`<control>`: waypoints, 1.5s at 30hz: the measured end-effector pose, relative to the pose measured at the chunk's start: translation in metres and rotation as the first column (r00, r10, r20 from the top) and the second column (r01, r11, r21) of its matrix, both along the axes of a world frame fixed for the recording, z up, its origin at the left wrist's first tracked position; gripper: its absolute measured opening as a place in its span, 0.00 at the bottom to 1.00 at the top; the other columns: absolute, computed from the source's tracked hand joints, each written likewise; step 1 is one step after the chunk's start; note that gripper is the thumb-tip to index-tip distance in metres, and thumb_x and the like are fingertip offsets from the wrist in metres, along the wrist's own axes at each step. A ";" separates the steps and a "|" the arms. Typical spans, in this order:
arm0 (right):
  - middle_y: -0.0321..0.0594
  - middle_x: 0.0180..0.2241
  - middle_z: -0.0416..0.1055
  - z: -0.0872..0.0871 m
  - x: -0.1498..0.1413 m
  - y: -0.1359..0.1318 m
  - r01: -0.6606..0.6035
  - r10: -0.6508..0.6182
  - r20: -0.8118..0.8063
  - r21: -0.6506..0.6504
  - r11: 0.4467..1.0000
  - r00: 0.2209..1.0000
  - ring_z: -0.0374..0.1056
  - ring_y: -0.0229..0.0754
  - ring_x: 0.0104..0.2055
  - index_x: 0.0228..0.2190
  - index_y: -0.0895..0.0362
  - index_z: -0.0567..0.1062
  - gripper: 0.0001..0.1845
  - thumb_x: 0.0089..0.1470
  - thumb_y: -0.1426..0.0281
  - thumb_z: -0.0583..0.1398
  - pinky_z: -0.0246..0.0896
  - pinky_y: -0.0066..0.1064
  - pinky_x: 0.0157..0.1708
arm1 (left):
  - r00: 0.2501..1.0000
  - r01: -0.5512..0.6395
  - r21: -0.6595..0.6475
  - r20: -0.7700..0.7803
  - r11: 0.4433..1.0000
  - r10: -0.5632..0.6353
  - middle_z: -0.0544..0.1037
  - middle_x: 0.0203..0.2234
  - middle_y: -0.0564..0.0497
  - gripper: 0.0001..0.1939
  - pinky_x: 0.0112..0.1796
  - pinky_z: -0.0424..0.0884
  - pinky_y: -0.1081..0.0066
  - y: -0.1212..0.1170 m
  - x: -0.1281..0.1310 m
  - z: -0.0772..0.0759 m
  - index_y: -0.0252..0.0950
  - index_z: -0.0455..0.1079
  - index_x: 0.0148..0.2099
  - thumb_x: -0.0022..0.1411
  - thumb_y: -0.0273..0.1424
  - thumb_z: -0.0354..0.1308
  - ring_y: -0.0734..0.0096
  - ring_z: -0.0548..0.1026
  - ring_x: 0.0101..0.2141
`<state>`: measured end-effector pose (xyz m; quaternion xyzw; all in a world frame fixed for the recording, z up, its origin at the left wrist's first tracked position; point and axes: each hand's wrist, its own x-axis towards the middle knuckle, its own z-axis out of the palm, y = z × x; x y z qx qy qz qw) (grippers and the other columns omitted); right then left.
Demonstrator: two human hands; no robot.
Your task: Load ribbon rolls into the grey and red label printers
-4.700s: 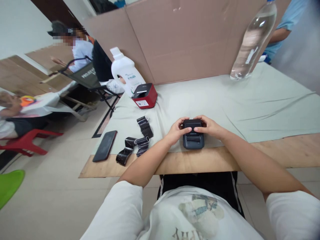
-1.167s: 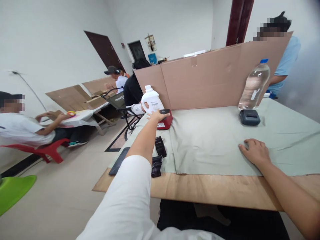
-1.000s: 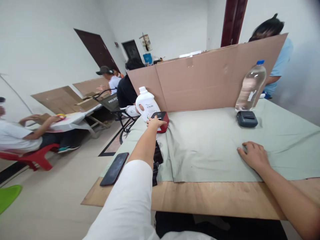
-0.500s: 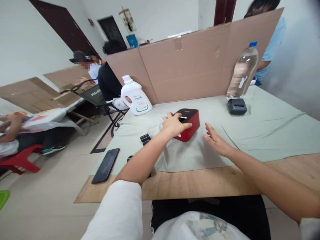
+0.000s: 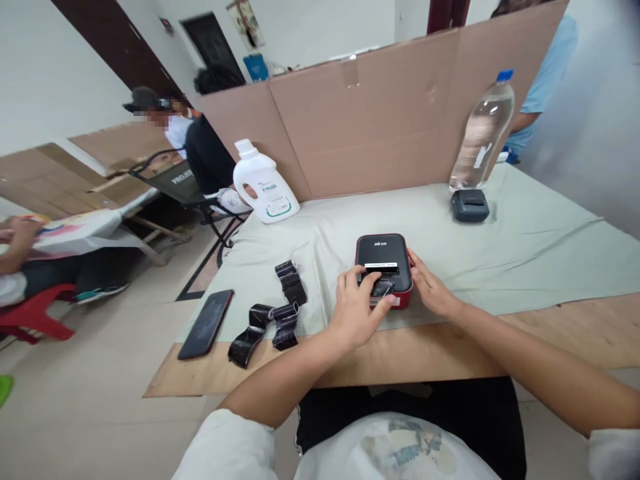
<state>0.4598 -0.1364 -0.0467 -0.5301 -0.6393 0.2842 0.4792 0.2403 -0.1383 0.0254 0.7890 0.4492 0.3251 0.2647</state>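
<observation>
A black-topped red label printer (image 5: 381, 250) sits on the cloth in front of me, a white strip showing at its slot. My left hand (image 5: 357, 300) is closed on its near left part, curled fingers at the slot and thumb at the front edge. Against the right side of the printer rests my right hand (image 5: 431, 288), its fingers stretched out along the casing. Left of my left hand lie several curled black film strips, among them an upper strip (image 5: 291, 281) and a lower left strip (image 5: 250, 335).
A dark phone (image 5: 206, 325) lies at the table's left edge. Farther back stand a white jug (image 5: 267, 187), a small dark grey device (image 5: 470, 205) and a clear bottle with a blue cap (image 5: 484, 133). A cardboard screen (image 5: 375, 127) closes off the back; other people sit beyond.
The printer has come nearer and turned to face me squarely. My right hand has moved from beside it to touching its side. The black strips, earlier mostly behind my left arm, now show.
</observation>
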 end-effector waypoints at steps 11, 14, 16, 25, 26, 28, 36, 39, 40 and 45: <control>0.45 0.52 0.72 0.043 -0.026 -0.009 -0.148 -0.083 0.374 0.548 0.824 0.924 0.60 0.56 0.61 0.38 0.51 0.76 0.14 0.54 0.57 0.61 0.55 0.54 0.59 | 0.871 0.267 -0.588 0.486 0.764 0.070 0.72 0.53 0.51 0.42 0.47 0.72 0.65 0.081 -0.008 -0.005 0.44 0.62 0.61 0.40 0.22 0.51 0.62 0.71 0.51; 0.41 0.45 0.76 0.032 -0.030 -0.013 -0.187 -0.116 0.431 0.597 0.780 0.895 0.65 0.55 0.56 0.36 0.50 0.77 0.12 0.51 0.58 0.64 0.56 0.54 0.58 | 0.840 0.320 -0.576 0.540 0.752 0.056 0.68 0.59 0.55 0.49 0.45 0.73 0.67 0.081 -0.004 -0.013 0.49 0.55 0.66 0.37 0.22 0.50 0.63 0.70 0.54; 0.40 0.45 0.76 0.024 -0.030 -0.015 -0.171 -0.143 0.437 0.602 0.780 0.888 0.66 0.54 0.55 0.38 0.49 0.77 0.12 0.51 0.59 0.64 0.55 0.54 0.58 | 0.820 0.345 -0.576 0.569 0.741 0.061 0.65 0.62 0.58 0.52 0.47 0.72 0.68 0.081 -0.003 -0.017 0.52 0.52 0.67 0.37 0.22 0.50 0.64 0.68 0.57; 0.34 0.40 0.79 0.019 -0.037 -0.016 -0.102 -0.298 0.442 0.683 0.723 0.846 0.70 0.47 0.46 0.36 0.47 0.76 0.07 0.53 0.68 0.64 0.61 0.49 0.54 | 0.794 0.398 -0.641 0.599 0.657 0.104 0.61 0.65 0.59 0.56 0.51 0.70 0.66 0.084 -0.009 -0.019 0.54 0.42 0.71 0.39 0.22 0.53 0.64 0.66 0.59; 0.34 0.41 0.79 0.018 -0.038 -0.016 -0.098 -0.297 0.438 0.682 0.725 0.849 0.70 0.47 0.46 0.37 0.46 0.76 0.07 0.53 0.68 0.64 0.60 0.49 0.54 | 0.801 0.391 -0.640 0.591 0.661 0.099 0.61 0.64 0.58 0.56 0.51 0.70 0.65 0.084 -0.010 -0.019 0.54 0.42 0.71 0.39 0.22 0.53 0.64 0.66 0.59; 0.34 0.41 0.79 0.017 -0.038 -0.016 -0.087 -0.284 0.435 0.657 0.748 0.854 0.69 0.47 0.46 0.37 0.46 0.77 0.07 0.54 0.67 0.63 0.59 0.49 0.54 | 0.810 0.374 -0.634 0.579 0.677 0.095 0.62 0.64 0.58 0.55 0.52 0.70 0.65 0.083 -0.010 -0.020 0.55 0.42 0.71 0.40 0.22 0.53 0.64 0.66 0.59; 0.36 0.41 0.78 0.020 -0.038 -0.017 -0.088 -0.268 0.448 0.630 0.771 0.853 0.69 0.48 0.44 0.36 0.48 0.76 0.06 0.54 0.68 0.61 0.60 0.48 0.48 | 0.818 0.395 -0.570 0.575 0.720 0.006 0.61 0.64 0.55 0.47 0.53 0.68 0.63 0.079 -0.012 -0.020 0.51 0.50 0.68 0.45 0.24 0.54 0.63 0.64 0.60; 0.37 0.41 0.78 0.024 -0.035 -0.018 -0.093 -0.240 0.429 0.622 0.777 0.871 0.69 0.49 0.45 0.37 0.49 0.75 0.07 0.54 0.67 0.60 0.62 0.47 0.48 | 0.853 0.335 -0.501 0.521 0.798 -0.031 0.67 0.60 0.50 0.39 0.54 0.68 0.61 0.083 -0.014 -0.011 0.45 0.61 0.63 0.46 0.24 0.55 0.60 0.67 0.58; 0.39 0.42 0.78 0.025 -0.033 -0.018 -0.082 -0.227 0.398 0.625 0.776 0.889 0.69 0.49 0.46 0.39 0.50 0.75 0.08 0.55 0.67 0.60 0.62 0.47 0.48 | 0.875 0.279 -0.451 0.484 0.848 -0.031 0.69 0.58 0.49 0.34 0.54 0.67 0.60 0.085 -0.014 -0.006 0.43 0.64 0.60 0.47 0.25 0.55 0.60 0.67 0.57; 0.44 0.43 0.75 0.025 -0.017 -0.011 0.139 -0.278 0.145 0.599 0.788 0.950 0.68 0.49 0.47 0.45 0.52 0.72 0.13 0.61 0.67 0.52 0.63 0.48 0.49 | 0.981 0.141 -0.136 0.155 0.981 -0.119 0.78 0.43 0.47 0.16 0.49 0.69 0.64 0.092 0.003 0.019 0.37 0.72 0.47 0.56 0.26 0.53 0.64 0.74 0.46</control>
